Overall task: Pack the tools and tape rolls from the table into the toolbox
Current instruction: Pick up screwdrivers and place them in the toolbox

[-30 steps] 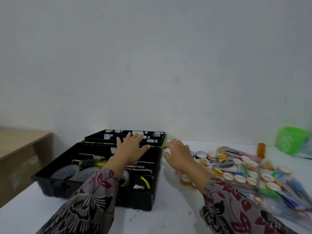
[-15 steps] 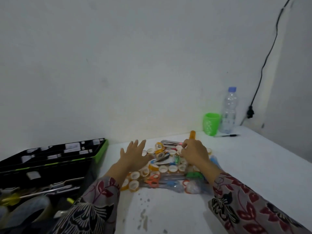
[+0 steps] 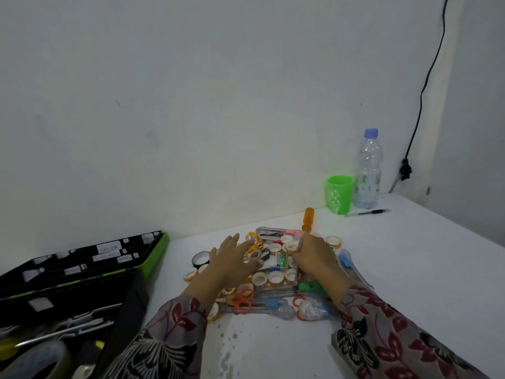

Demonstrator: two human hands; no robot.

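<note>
1. The white desk [image 3: 396,283] carries everything. The open black toolbox [image 3: 134,302] sits at its left edge, partly filled.
2. The heap of small tape rolls and tools [image 3: 274,277] lies mid-desk, apart from the toolbox on its right, directly beneath both hands.
3. The left grip [image 3: 232,265] is spread over the heap's left side. It is the one nearer the toolbox, so it is probably the better carrier.
4. The right grip [image 3: 314,258] curls down onto the heap; I cannot tell whether it pinches anything.
5. The orange-handled screwdriver [image 3: 308,218] lies lengthwise toward the wall, its handle just beyond the right grip.
</note>
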